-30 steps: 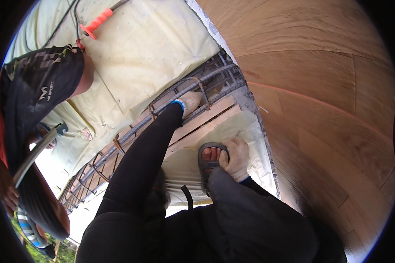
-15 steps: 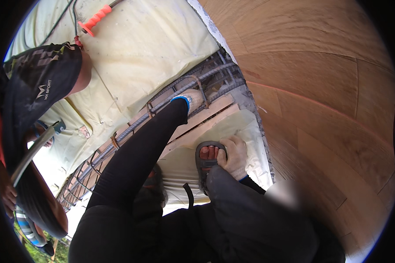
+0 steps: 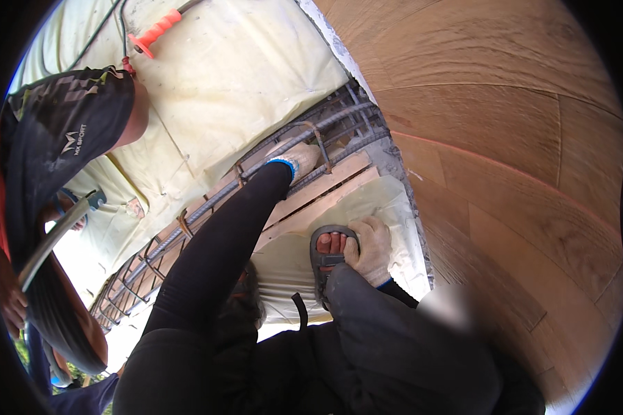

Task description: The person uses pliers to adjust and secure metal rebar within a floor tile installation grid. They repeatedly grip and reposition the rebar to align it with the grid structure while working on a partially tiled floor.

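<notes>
My left hand (image 3: pixel 303 156), in a white knit glove with a blue cuff, reaches into a cage of steel rebar (image 3: pixel 218 206) set in a long gap. Its fingers are down among the bars, beside a bent, rusty stirrup (image 3: pixel 320 145), and cannot be made out. Pale wooden boards (image 3: pixel 318 197) line the gap just below that hand. My right hand (image 3: pixel 372 250), gloved the same way, rests with its fingers stretched out on pale sheeting (image 3: pixel 384 197), right against my sandalled foot (image 3: pixel 330 249).
A brown wood-look panel wall (image 3: pixel 491 152) rises along the right. At left, another person (image 3: pixel 69 138) in dark shorts holds a hammer (image 3: pixel 59 232). A tool with an orange-red grip (image 3: pixel 156 31) and a dark cable (image 3: pixel 93 34) lie on the far sheeting.
My left hand has shifted a little among the bars, and its forearm has moved slightly right. Dark blue cloth has come into view at the lower left. My right hand keeps its place.
</notes>
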`<state>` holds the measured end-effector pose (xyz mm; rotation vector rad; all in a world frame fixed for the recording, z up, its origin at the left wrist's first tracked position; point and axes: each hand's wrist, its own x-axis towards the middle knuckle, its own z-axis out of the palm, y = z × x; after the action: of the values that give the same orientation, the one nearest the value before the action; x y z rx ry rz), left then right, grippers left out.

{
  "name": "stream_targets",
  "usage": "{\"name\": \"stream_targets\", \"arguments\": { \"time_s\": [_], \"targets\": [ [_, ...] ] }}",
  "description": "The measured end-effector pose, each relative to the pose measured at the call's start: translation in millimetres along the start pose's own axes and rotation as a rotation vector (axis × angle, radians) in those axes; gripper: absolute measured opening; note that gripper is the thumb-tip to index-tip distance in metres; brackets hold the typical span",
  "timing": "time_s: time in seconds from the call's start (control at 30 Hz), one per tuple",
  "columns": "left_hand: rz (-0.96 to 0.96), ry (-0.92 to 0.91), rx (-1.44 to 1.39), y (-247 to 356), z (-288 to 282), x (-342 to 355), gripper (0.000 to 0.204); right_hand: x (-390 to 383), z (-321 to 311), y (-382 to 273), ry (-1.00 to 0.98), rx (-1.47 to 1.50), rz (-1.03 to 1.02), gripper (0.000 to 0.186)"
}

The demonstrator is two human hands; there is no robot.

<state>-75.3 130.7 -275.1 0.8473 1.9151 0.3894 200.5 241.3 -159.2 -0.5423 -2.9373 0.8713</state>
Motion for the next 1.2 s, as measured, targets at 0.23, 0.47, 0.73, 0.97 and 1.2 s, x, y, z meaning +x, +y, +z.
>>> {"name": "stream_targets", "arguments": {
  "time_s": [0.23, 0.47, 0.73, 0.97, 1.2],
  "targets": [
    [0.133, 0.062, -0.012, 2.1, 4.3, 8.1, 0.035, -1.5, -2.1, 0.9, -0.009, -0.008, 0.014, 0.036],
    [0.062, 0.226, -0.139, -13.2, 25.7, 28.2, 0.034, -3.4, -0.5, 0.5, 0.0, -0.012, 0.039, 0.035],
    [-0.059, 0.263, -0.118, -1.8, 19.3, 26.2, 0.037, -3.7, 1.4, -0.3, -0.003, 0.007, 0.018, 0.036],
    [-0.07, 0.151, -0.004, 5.1, 6.7, 27.2, 0.04, -4.8, 1.5, 3.4, -0.001, -0.032, 0.019, 0.037],
    [-0.034, 0.113, 0.001, 1.1, 6.0, 19.6, 0.04, -7.9, -0.1, 2.1, -0.008, -0.022, 0.022, 0.035]
  ]
}}
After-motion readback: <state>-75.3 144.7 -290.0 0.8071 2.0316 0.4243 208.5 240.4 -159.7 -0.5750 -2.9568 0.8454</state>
